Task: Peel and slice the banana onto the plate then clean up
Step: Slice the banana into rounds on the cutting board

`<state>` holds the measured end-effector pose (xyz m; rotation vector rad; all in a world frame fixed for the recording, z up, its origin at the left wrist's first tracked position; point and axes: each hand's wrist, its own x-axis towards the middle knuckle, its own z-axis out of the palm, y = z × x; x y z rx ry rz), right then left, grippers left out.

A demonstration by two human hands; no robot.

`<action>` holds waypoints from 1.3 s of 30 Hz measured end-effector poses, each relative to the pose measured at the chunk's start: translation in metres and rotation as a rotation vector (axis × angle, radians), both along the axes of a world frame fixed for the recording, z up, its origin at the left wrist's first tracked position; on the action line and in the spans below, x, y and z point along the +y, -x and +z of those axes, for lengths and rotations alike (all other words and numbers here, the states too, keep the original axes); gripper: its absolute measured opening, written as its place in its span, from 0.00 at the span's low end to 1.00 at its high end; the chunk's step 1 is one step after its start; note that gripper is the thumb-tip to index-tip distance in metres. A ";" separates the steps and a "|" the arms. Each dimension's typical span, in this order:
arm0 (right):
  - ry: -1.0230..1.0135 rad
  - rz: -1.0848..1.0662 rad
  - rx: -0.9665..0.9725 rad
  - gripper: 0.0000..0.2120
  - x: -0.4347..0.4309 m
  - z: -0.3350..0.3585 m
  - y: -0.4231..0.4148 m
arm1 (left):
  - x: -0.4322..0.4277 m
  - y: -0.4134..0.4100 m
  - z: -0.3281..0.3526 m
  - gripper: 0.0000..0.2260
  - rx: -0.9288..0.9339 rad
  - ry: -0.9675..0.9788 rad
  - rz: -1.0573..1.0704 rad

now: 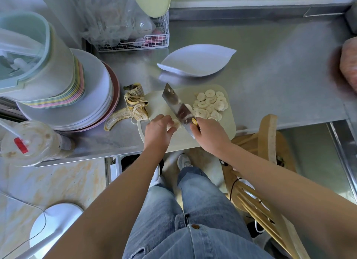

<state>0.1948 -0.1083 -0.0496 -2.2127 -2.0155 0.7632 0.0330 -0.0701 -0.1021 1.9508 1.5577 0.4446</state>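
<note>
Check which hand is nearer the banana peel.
Left. The left hand is just right of the peel, holding a banana piece on the cutting board. The right hand is farther right, gripping the knife.

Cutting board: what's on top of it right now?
A pile of banana slices at the right, the cleaver blade across the middle, and the banana stub pinched by the left hand. The right hand holds the cleaver. The cutting board beneath blade and hands is hidden.

One cleaver (176, 106), one board (156, 104), one pointed plate (197, 61), one peel (133, 106), one banana stub (174, 125), one left hand (157, 130), one right hand (208, 132).
</note>
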 end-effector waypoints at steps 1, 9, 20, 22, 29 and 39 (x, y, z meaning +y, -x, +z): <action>0.008 0.006 0.003 0.12 0.000 0.001 0.000 | 0.000 0.000 0.000 0.04 0.003 0.002 0.000; 0.022 0.011 0.014 0.12 -0.001 0.003 0.001 | 0.001 -0.001 0.001 0.04 0.002 0.006 -0.001; 0.024 0.033 -0.067 0.15 -0.002 -0.021 0.014 | 0.000 0.000 0.000 0.05 0.007 0.017 0.025; 0.024 0.032 -0.074 0.15 -0.002 -0.024 0.017 | -0.001 0.000 0.000 0.05 0.002 0.012 0.027; -0.008 0.014 -0.059 0.15 -0.002 -0.024 0.012 | -0.004 0.003 -0.002 0.08 -0.027 -0.041 0.004; -0.019 0.013 -0.031 0.13 0.000 -0.008 0.007 | -0.005 0.005 -0.002 0.07 -0.067 -0.045 0.007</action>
